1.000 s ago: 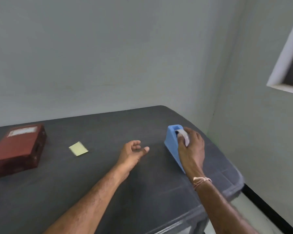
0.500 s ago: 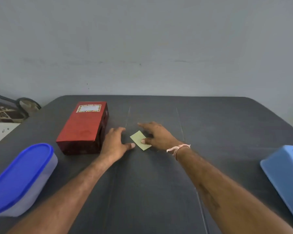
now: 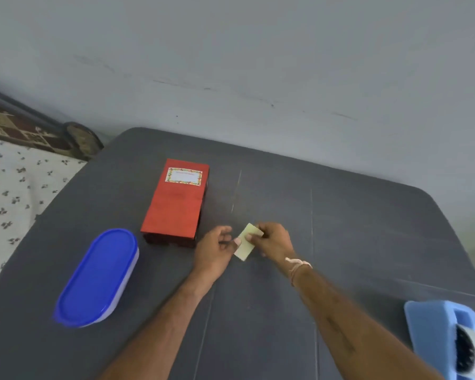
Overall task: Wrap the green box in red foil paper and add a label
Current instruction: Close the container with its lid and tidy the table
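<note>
The box (image 3: 176, 204) lies flat on the dark grey table (image 3: 354, 242), wrapped in red foil, with a bordered white label (image 3: 183, 176) stuck near its far end. Just right of the box's near end, my right hand (image 3: 272, 241) pinches a small pale yellow-green paper slip (image 3: 246, 246) at its upper edge, lifted off the table. My left hand (image 3: 213, 249) is beside it, its thumb tip touching the slip's left edge.
A clear oval container with a blue lid (image 3: 98, 278) sits at the near left. A blue tape dispenser (image 3: 447, 335) stands at the near right corner. A patterned bed (image 3: 17, 193) lies beyond the table's left edge. A grey wall rises behind.
My right hand left the tape dispenser and went to the paper slip, then lifted it off the table. My left hand came up to the slip. The view swung left.
</note>
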Available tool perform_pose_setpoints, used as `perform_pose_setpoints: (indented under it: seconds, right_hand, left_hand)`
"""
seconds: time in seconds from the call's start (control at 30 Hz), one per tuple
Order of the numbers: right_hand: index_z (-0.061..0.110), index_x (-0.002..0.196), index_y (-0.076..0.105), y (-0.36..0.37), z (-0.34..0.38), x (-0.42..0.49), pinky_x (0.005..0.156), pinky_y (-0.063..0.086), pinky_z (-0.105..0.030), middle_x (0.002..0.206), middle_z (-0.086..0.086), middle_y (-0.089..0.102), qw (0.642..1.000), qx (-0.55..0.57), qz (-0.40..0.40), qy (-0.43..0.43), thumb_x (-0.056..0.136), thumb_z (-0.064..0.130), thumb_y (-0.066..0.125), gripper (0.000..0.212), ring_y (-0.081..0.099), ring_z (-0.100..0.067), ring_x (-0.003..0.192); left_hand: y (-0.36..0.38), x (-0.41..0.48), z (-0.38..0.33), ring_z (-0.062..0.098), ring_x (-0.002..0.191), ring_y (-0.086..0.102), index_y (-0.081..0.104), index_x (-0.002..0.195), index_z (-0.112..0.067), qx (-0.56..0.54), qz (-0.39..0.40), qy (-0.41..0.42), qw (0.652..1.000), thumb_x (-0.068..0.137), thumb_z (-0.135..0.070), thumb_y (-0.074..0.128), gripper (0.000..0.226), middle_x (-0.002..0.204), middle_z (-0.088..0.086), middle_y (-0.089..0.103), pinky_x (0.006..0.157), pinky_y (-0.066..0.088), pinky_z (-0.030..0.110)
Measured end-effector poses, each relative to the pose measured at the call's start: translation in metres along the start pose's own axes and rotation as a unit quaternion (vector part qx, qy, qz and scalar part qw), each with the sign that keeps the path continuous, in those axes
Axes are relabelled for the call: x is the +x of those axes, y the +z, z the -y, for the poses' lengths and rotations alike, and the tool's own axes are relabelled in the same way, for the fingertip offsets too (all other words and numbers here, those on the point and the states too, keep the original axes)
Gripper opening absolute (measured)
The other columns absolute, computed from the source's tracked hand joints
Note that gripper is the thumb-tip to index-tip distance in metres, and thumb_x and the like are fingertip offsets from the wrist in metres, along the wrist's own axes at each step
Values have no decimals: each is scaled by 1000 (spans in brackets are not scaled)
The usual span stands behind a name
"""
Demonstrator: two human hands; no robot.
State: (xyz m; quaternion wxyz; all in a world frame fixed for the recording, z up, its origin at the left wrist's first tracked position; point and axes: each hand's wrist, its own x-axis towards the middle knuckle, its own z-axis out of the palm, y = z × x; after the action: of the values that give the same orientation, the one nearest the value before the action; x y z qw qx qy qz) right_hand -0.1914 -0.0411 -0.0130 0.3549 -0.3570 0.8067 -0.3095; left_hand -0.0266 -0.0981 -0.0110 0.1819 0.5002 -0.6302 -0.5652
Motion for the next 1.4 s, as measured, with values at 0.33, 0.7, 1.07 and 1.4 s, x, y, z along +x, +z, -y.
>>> perform_pose_setpoints:
  seconds: [0.33,0.7,1.07,1.4]
  right_hand:
    - [13,113,72,-31,70,-141,67,53,-28,93,-13,73,927,369,-7,66,100,6,62,18,66,-21,81]
    - [4,116,74,-94,78,-217,101,56,-37,110,-16,77,929,369,-2,-13,94,12,71,23,73,-28,111]
    - [5,100,77,-185,20,-243,86,57,-36,95,-20,76,898,431,-75,-46,94,7,70,10,70,-27,90]
    - [-9,89,69,-233,15,-262,71,56,-28,79,-15,71,863,474,-173,-22,88,-1,74,9,67,-20,76]
  left_hand:
    - [-15,-99,-70,18,79,70,72,101,2,-292,13,-95,952,97,-11,68,14,87,10,75,66,58,27]
    - [41,-147,-126,22,84,72,72,102,-2,-433,43,-170,884,85,-19,74,24,93,14,75,68,60,27]
    - [131,-216,-191,9,75,65,69,97,-10,-440,42,-152,884,96,-10,66,4,90,4,71,66,50,22]
    - [182,-227,-229,14,74,66,63,84,-8,-447,54,-115,886,99,1,57,17,83,8,69,60,55,16]
